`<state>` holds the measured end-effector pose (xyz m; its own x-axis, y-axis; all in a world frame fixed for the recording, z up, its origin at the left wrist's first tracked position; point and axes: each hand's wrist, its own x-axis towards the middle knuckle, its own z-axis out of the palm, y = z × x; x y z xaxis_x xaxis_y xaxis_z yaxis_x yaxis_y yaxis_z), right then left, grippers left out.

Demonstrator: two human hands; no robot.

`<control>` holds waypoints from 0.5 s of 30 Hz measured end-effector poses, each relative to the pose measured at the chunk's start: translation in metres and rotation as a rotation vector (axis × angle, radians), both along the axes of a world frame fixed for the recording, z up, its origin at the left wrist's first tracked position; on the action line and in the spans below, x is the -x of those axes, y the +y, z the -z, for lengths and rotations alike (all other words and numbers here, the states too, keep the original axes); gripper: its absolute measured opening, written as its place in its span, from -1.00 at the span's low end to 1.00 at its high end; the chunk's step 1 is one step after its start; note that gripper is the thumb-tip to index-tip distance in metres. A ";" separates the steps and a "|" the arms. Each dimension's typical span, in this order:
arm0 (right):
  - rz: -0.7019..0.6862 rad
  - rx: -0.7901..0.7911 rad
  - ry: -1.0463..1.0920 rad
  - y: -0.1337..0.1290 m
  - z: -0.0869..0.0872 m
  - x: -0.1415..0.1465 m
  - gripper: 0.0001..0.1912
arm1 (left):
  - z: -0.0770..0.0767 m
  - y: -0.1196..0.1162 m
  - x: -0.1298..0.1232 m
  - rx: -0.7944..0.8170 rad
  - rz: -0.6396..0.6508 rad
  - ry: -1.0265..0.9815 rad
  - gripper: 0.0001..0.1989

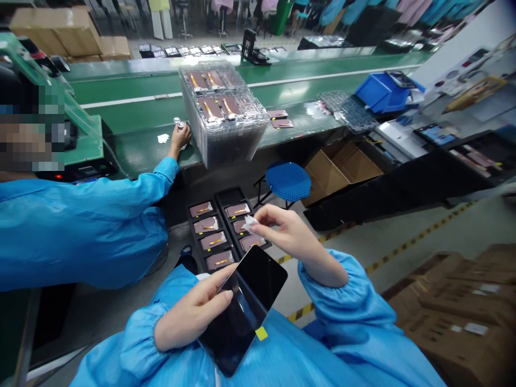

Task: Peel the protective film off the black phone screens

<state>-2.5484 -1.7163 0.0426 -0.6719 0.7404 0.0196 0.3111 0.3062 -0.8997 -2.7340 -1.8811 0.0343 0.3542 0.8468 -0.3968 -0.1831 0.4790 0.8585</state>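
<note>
A dark glossy phone-sized screen (245, 312) with a yellow tab (262, 333) at its edge is tilted over my lap. My left hand (197, 309) grips it by the left edge, thumb on the front face. Above and to the right of the screen, my right hand (286, 231) pinches a small crumpled white wipe (250, 222) between thumb and fingers, apart from the screen. Beyond my hands are black trays (221, 232) holding several brownish panels with orange flex strips.
A person in blue (80, 226) sits at left, a hand on the green bench (137, 145). Stacked clear trays (226, 129) overhang its edge. A blue stool (287, 181), an open carton (326, 174) and a blue bin (381, 92) are to the right.
</note>
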 end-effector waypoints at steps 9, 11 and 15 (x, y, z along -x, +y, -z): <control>-0.229 -0.664 -0.276 -0.039 -0.006 0.009 -0.77 | -0.004 0.000 -0.006 -0.053 -0.029 0.050 -0.40; -0.159 -0.721 -0.330 -0.031 -0.003 0.003 -0.77 | -0.003 -0.002 -0.005 -0.069 -0.025 0.047 -0.40; 0.027 -0.786 -0.431 -0.009 0.000 -0.013 -0.75 | -0.001 -0.003 -0.002 -0.014 -0.029 0.023 -0.40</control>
